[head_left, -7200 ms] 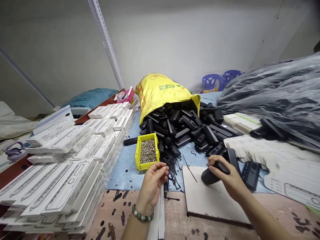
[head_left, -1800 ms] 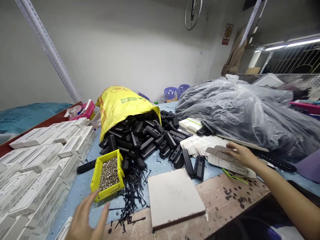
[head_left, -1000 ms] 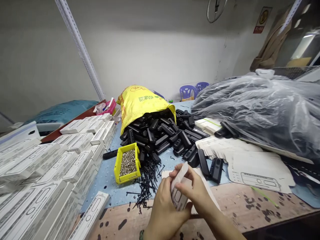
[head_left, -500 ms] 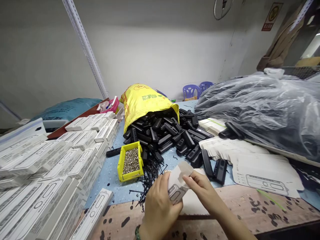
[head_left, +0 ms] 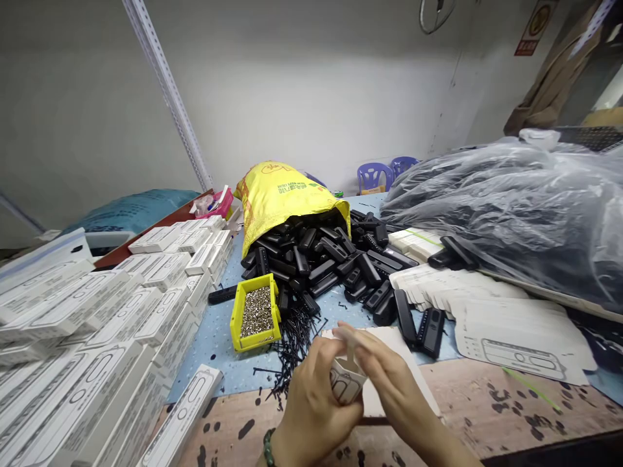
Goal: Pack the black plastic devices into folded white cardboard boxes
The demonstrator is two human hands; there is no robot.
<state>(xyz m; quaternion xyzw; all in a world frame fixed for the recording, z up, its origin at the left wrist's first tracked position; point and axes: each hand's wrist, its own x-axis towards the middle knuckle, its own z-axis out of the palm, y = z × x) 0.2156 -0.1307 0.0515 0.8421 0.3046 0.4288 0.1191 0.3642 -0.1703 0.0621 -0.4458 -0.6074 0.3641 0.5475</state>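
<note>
Position: white carton [head_left: 346, 383] stands between the left hand [head_left: 314, 408] and right hand [head_left: 394, 383], low over the near part of the counter [head_left: 467, 408], with a printed outline on its side facing the camera.

Hands: both are grasping the carton. The left hand wraps its lower part, while the right fingers [head_left: 374, 357] pinch at its top, where a pale flap is blurred. A bead bracelet [head_left: 267, 446] circles the left wrist.

Bin: yellow plastic bin [head_left: 237, 318] sits left of the hands on a speckled blue mat [head_left: 214, 370], filled with small silvery metal pieces [head_left: 256, 312].

Sack: yellow woven sack [head_left: 287, 201] lies on its side at the far end, its open mouth spilling a glossy heap of black plastic parts [head_left: 311, 259].

Loose parts: thin black pins [head_left: 292, 353] form a tangled pile just left of the hands, beside the bin. Two black parts [head_left: 431, 332] lie right of the hands.

Board: flat white board [head_left: 384, 338] lies under and behind the hands.

Left: white boxes [head_left: 111, 318] stand in long, tight stacks, with one box [head_left: 187, 408] lying near the left hand.

Right: flat die-cut carton blanks [head_left: 520, 344] overlap below a bulging clear plastic bag [head_left: 506, 207] of dark goods.
</note>
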